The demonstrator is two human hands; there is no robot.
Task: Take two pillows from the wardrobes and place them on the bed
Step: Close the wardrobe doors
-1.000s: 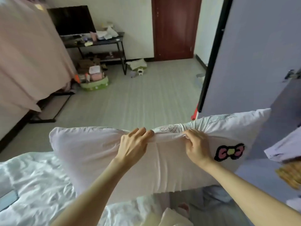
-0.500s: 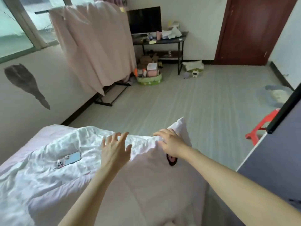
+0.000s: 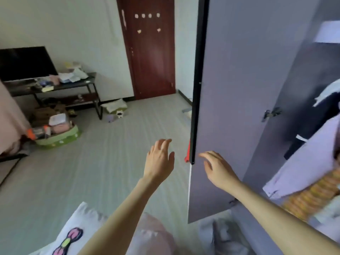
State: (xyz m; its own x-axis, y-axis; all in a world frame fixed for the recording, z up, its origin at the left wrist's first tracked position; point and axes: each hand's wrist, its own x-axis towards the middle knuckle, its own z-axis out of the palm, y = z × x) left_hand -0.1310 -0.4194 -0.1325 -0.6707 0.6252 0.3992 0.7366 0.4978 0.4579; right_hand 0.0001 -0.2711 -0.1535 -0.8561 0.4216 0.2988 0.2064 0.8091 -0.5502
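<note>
Pillow one: the white pillow [image 3: 77, 230] with the pink bow print is lying below and behind my left grip, at the bottom edge of my view; I am judging it as set down, though the bed under it is barely showing.
Pillow two: not showing anywhere; I am counting it as the part left to fetch.
Progress: I am reckoning the job roughly half done, going by one pillow down and both grips free.
Wardrobe door [image 3: 239, 107]: standing open just ahead of my right grip, its dark edge running between my two grips.
Wardrobe interior [image 3: 312, 162]: opening to the right of my right grip, with hanging clothes and something orange below; no pillow is making itself out there.
Left grip [image 3: 160, 159]: I am holding it wide, fingers spread and relaxed, touching nothing, over bare floor.
Right grip [image 3: 217, 168]: I am holding it loosely open, fingers gently bent, carrying nothing, close in front of the door; whether it is touching I cannot tell.
</note>
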